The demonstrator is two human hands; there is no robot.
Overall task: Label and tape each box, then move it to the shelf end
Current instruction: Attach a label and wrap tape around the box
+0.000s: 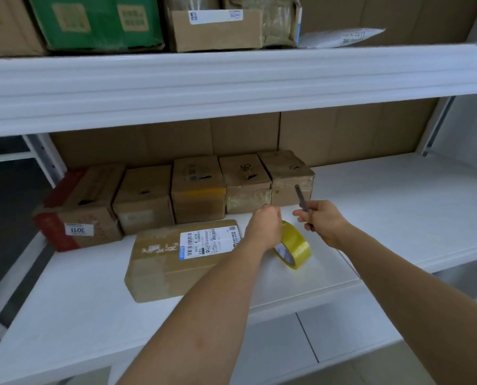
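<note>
Gripping tape roll (pixel 294 247) — hands (pixel 263 223) busy.

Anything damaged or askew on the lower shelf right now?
The leftmost box in the back row sits turned out of line with its neighbours, and its red-taped end looks crumpled. The flat labelled box in front also lies slightly skewed.

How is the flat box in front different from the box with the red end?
The flat box lies alone in front; the red-ended box stands leftmost in the back row. The flat box carries a wide barcode label on top; the red-ended box has a small number sticker on its front. Both are brown cardboard on the same white shelf.
</note>
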